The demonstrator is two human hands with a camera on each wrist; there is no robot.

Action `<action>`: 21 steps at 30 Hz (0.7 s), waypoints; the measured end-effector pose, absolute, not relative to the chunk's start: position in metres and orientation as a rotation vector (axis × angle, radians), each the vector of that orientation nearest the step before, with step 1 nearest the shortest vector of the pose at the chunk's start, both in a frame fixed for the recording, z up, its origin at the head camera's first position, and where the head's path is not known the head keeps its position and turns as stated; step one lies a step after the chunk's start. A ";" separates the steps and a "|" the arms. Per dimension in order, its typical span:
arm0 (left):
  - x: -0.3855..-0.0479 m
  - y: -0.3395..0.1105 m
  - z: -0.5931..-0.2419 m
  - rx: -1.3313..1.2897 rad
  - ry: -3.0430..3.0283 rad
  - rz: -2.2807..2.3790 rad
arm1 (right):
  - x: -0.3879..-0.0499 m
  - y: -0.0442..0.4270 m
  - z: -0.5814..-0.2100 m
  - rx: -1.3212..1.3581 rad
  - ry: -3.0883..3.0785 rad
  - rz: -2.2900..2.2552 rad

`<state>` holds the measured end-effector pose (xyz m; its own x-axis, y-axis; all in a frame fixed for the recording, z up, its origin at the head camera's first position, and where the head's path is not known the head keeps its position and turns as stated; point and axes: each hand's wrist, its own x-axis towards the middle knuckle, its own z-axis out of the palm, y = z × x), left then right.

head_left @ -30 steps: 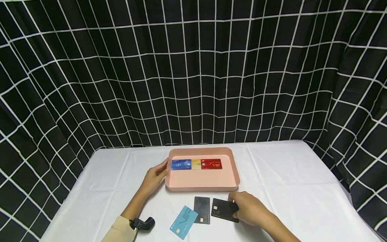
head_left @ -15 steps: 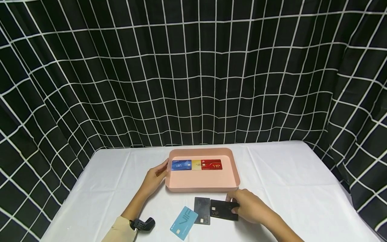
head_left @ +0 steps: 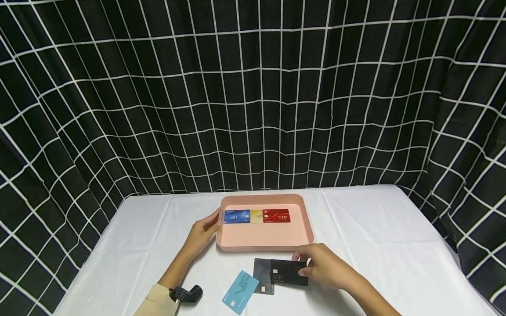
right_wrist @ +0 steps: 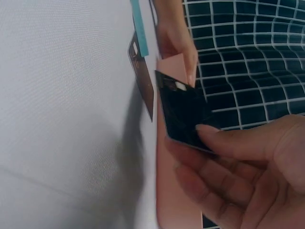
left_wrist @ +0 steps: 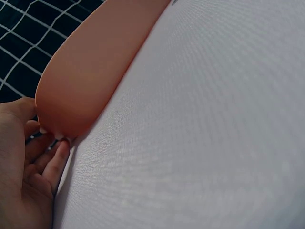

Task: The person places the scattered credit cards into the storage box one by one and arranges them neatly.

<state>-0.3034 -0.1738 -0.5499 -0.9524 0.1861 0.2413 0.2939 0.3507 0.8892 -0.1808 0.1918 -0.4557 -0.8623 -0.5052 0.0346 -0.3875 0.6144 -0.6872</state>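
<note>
In the head view, my right hand pinches a black VIP card between thumb and fingers. Its left end overlaps a dark grey VIP card lying on the table; the right wrist view shows the held card raised above the cloth. Partly over the grey card's left side lies a light blue VIP card. At the left end of a pink tray, my left hand grips the wall, with fingertips at its lower corner in the left wrist view.
Inside the tray, a blue card, a yellow card and a red VIP card form a row along the back. White cloth covers the table. A black grid-patterned curtain hangs behind and at both sides.
My right hand has moved left with the black card, which now overlaps the grey card instead of lying apart from it. The left hand and tray have stayed put.
</note>
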 end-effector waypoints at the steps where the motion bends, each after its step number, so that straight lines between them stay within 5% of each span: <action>1: -0.304 -0.174 -0.550 -0.443 -2.503 -1.681 | -0.181 0.192 -0.455 -0.755 2.660 -1.114; 21: -0.292 -0.164 -0.539 -0.377 -2.477 -1.677 | -0.186 0.192 -0.458 -0.579 2.442 -1.493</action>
<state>-0.2922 -0.1638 -0.5386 -0.9609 0.1344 0.2419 0.2745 0.3525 0.8946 -0.1862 0.1915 -0.4581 -0.8980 -0.4397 0.0171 -0.2156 0.4058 -0.8882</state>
